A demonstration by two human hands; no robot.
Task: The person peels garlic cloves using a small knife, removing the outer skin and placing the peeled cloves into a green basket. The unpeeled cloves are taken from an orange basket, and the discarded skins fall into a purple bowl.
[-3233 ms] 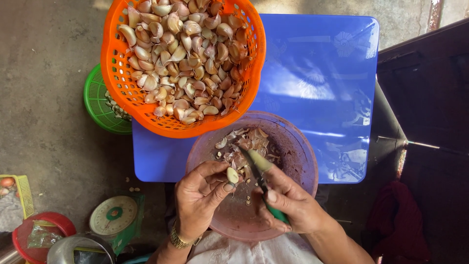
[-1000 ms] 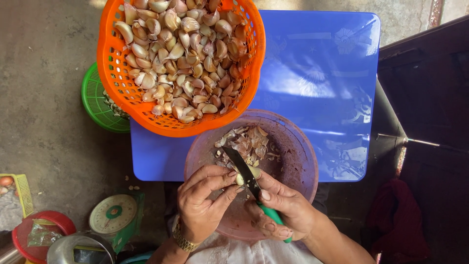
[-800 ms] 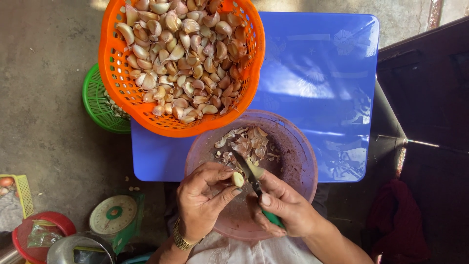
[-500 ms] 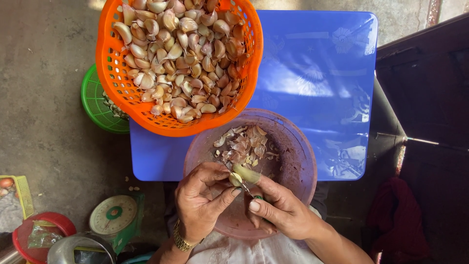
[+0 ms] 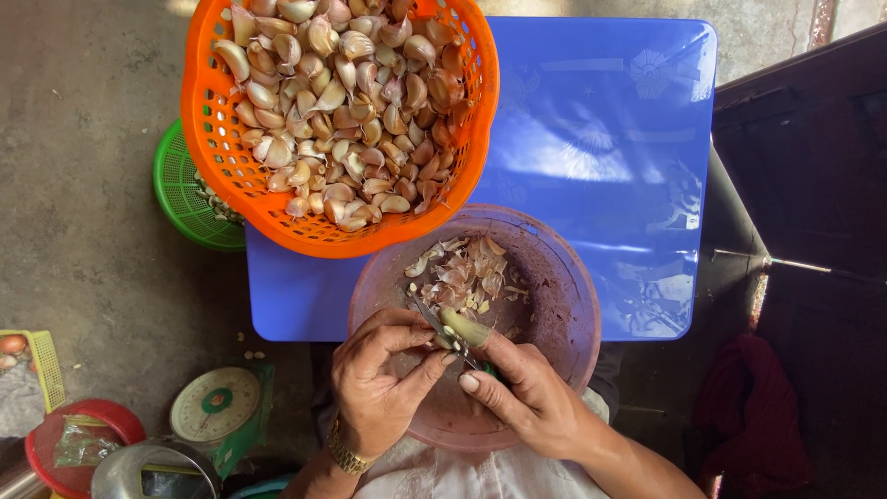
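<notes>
From the head camera, looking straight down: my left hand (image 5: pixel 381 381) is curled closed, thumb and fingertips pinching 1 pale yellowish garlic clove (image 5: pixel 465 327) over the near side of the round, translucent pinkish-purple plastic bowl (image 5: pixel 573 305). My right hand (image 5: pixel 528 399) is closed round the green handle of a small dark-bladed paring knife (image 5: pixel 432 321), the blade lying against the clove, its tip pointing away from me over the bowl.

By my reckoning the work is early on. The bowl holds only a modest heap of papery pink-white garlic skins (image 5: pixel 467 273) with a few small trimmed bits, lying at its far side. The big orange plastic mesh basket (image 5: pixel 208 139), resting on the far left corner of the blue square plastic stool top (image 5: pixel 610 139) and just touching the bowl's rim, is heaped with unpeeled garlic cloves (image 5: pixel 342 102), far more than the skins account for. I cannot see where the peeled cloves go.

The clove in my fingers looks smooth and bare along the side I can see, greenish-yellow, with the blade at its root end; whether any skin clings underneath, I cannot tell.

Off the stool, a smaller green mesh basket (image 5: pixel 185 199) pokes out from beneath the orange 1, and a round-dialled kitchen scale (image 5: pixel 217 404) sits on the concrete floor (image 5: pixel 83 231) by my left wrist.
</notes>
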